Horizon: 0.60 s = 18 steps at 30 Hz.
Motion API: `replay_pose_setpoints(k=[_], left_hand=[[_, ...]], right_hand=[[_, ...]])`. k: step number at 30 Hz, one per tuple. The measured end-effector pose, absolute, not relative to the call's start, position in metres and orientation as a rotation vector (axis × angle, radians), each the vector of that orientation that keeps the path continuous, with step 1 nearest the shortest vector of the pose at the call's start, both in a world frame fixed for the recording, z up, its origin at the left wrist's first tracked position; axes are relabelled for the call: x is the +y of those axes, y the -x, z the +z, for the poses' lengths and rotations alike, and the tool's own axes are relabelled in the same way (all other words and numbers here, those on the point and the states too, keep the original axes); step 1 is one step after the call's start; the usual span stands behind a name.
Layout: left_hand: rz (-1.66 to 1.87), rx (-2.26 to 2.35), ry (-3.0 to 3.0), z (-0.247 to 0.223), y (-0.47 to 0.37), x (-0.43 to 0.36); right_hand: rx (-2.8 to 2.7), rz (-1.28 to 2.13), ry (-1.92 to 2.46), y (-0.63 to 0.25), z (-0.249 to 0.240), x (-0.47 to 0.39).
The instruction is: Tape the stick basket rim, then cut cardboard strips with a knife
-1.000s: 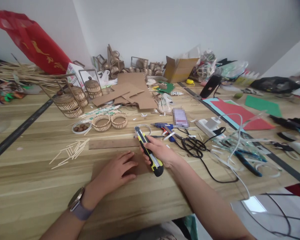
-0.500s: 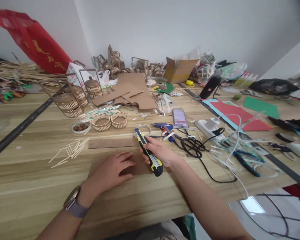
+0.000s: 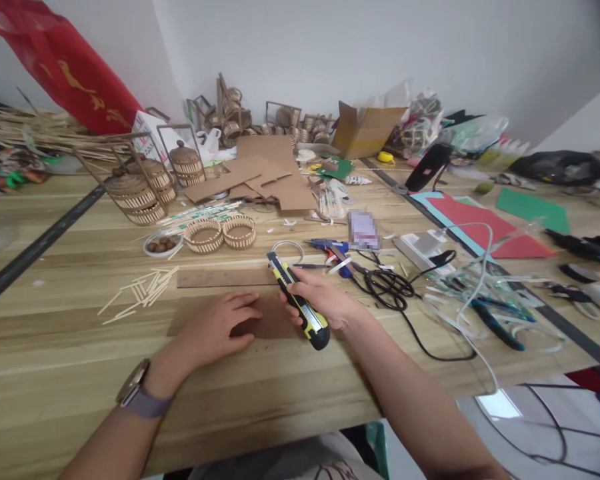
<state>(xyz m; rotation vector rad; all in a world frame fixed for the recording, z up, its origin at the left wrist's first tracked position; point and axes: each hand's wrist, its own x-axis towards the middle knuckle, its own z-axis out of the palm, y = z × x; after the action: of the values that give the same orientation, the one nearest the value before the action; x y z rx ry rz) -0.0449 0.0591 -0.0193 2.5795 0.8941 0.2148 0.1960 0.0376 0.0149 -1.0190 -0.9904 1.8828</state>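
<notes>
My right hand (image 3: 316, 297) grips a yellow and black utility knife (image 3: 300, 303), its tip end pointing away from me and to the left. Under the knife, on the wooden table, lies a brown cardboard piece (image 3: 273, 319). My left hand (image 3: 225, 327) rests on that cardboard with fingers stretched and slightly apart, holding nothing. Beyond both hands a flat brown strip (image 3: 225, 278) lies across the table. A heap of short thin sticks (image 3: 147, 292) is left of my left hand. Two small round stick-walled baskets (image 3: 203, 235) stand farther back.
A blue glue gun (image 3: 330, 250) with a coiled black cable (image 3: 387, 287) lies beyond my right hand. Right of it are a white power strip (image 3: 425, 250) and blue-handled pliers (image 3: 495, 323). Cardboard sheets (image 3: 265, 177), lidded baskets (image 3: 135, 197) and a bowl of brown balls (image 3: 163, 245) stand behind.
My left hand has slid slightly left, and the cardboard shows farther left beneath it. The knife stays in my right hand, nearly unmoved. The view has shifted slightly.
</notes>
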Motion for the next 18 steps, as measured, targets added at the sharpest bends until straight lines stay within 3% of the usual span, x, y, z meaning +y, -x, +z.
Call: replay_pose_setpoints(k=[18], left_hand=[[0.249, 0.922, -2.514, -0.0228, 0.0551, 0.0672]], right_hand=[[-0.976, 1.933, 1.026, -0.194, 0.0165, 0.0354]])
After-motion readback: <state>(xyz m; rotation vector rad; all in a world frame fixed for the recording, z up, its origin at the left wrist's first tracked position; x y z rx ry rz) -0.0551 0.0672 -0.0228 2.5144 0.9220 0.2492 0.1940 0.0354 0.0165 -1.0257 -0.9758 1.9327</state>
